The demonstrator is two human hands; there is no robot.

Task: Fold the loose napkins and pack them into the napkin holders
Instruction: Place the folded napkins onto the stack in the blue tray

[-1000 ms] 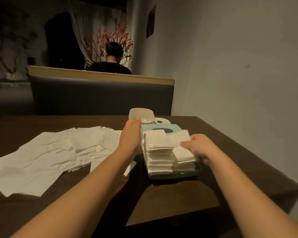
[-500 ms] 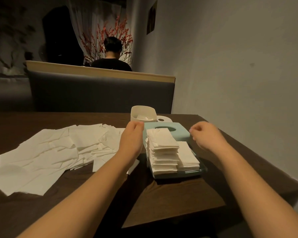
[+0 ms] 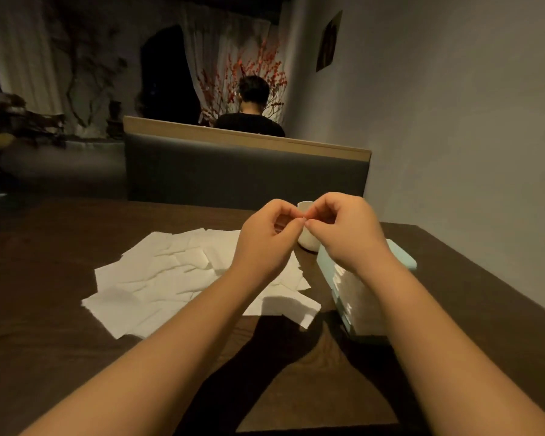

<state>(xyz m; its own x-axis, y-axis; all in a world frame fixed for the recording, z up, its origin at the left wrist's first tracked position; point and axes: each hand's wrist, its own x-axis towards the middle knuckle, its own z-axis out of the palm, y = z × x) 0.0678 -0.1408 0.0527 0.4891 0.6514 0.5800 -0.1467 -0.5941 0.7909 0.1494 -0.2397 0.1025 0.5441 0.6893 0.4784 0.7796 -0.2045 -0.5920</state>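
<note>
Loose white napkins [image 3: 177, 278] lie spread in an overlapping heap on the dark table, left of centre. A teal napkin holder [image 3: 326, 265] sits to the right, packed with folded napkins [image 3: 356, 297], and my right forearm partly hides it. My left hand [image 3: 265, 240] and my right hand [image 3: 343, 228] are raised above the table between the heap and the holder. Their curled fingertips meet in front of me. I see nothing held between them.
A white cup [image 3: 307, 242] stands just behind my hands, partly hidden. The brown table [image 3: 60, 325] ends at a grey wall on the right. A padded bench back [image 3: 239, 177] faces me, and a person [image 3: 249, 118] sits beyond it facing away.
My left hand left the side of the holder and my right hand came off the folded stack. Both rose and met fingertip to fingertip. The view tilted up and shifted left.
</note>
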